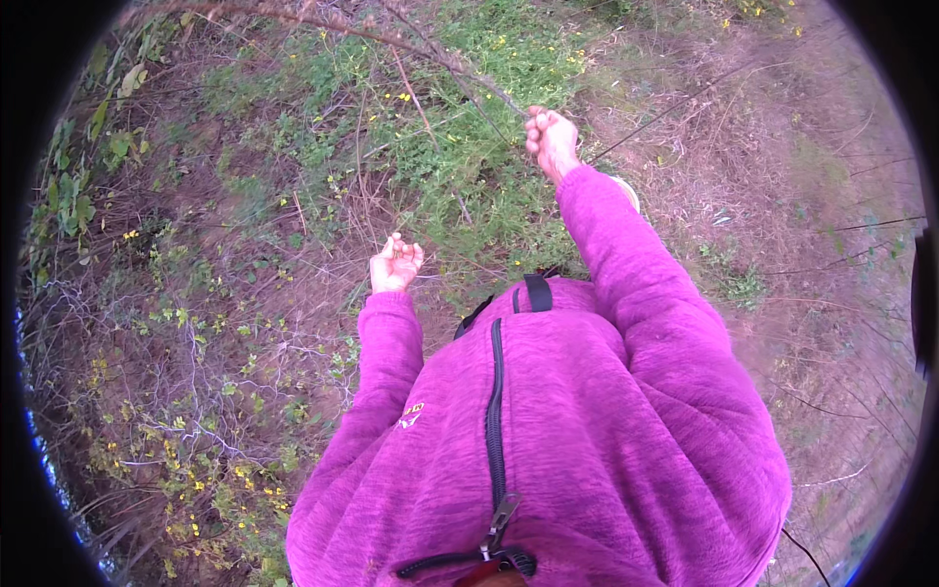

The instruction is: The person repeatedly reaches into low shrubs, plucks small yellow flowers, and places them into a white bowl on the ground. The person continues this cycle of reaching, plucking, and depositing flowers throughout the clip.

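My right hand [552, 139] is stretched forward, its fingers closed around the end of a thin, dry branch [440, 57]. From there the branch runs up and left across the top of the view. Nearer my body on the left, my left hand [397, 265] is raised palm up with its fingers loosely curled; nothing shows in it. Both arms wear the sleeves of a pink zipped fleece jacket [557, 411]. A black strap [538, 293] shows at the waist.
Low green plants [469, 169] with small yellow flowers grow in front. Bare twigs [198, 411] and leafy shrubs [70, 191] stand at the left. Dry grass [682, 161] and thin stems cover the ground at the right. Part of a shoe [628, 192] shows beyond the right sleeve.
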The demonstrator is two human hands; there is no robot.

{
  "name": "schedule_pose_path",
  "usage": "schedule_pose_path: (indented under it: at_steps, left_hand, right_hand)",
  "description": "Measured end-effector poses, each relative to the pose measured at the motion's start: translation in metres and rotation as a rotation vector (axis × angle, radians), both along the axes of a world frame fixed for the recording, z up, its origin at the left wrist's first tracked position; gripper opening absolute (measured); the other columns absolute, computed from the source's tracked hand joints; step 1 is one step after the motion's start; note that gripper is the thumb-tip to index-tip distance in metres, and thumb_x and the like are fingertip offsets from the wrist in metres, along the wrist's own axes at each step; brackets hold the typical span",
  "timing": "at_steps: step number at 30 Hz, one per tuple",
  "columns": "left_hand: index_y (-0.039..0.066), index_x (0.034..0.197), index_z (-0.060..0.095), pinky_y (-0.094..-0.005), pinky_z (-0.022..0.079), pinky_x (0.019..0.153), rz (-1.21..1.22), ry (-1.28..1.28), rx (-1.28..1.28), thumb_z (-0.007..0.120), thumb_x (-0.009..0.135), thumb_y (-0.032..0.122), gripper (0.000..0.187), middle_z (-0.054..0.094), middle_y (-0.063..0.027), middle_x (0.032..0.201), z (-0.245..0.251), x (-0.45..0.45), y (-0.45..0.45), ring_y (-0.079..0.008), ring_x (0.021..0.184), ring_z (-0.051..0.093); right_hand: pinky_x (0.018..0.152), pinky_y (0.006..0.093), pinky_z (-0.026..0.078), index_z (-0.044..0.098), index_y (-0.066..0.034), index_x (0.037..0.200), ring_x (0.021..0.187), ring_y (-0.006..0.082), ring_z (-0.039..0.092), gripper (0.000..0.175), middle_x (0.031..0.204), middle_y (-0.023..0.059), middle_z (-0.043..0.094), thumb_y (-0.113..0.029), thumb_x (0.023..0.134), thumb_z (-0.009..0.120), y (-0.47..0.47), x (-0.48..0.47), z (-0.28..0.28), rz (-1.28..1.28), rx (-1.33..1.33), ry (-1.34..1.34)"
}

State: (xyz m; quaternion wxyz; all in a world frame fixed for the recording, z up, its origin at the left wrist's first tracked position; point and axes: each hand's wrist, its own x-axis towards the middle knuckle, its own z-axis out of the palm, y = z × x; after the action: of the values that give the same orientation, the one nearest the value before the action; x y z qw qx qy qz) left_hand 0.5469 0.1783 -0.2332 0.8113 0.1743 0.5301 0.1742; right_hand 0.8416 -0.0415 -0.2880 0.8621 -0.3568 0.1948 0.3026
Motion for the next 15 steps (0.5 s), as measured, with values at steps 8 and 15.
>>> schedule_pose_path:
  at_steps: [8, 15]
  left_hand:
    - [0.005, 0.092, 0.058, -0.0411, 0.046, 0.077, 0.295, 0.118, -0.087, 0.049, 0.093, 0.019, 0.017, 0.049, 0.0007, 0.065, -0.012, -0.04, 0.051, -0.0158, 0.061, 0.047]
    - [0.004, 0.092, 0.059, -0.0416, 0.047, 0.077, 0.236, -0.019, -0.032, 0.054, 0.091, 0.015, 0.012, 0.049, -0.0003, 0.067, -0.001, 0.0, 0.071, -0.0162, 0.063, 0.049]
  right_hand:
    - [0.035, 0.0238, 0.03, 0.055, 0.0054, 0.099, 0.044, 0.0105, 0.038, 0.024, 0.069, 0.0061, 0.052, 0.007, 0.084, 0.037, -0.002, -0.051, -0.011, 0.327, -0.167, 0.267]
    - [0.037, 0.0214, 0.03, 0.044, 0.0042, 0.124, 0.045, 0.0071, 0.036, 0.031, 0.066, 0.0004, 0.049, -0.009, 0.096, 0.037, 0.066, -0.049, 0.076, 0.85, 0.18, -0.224]
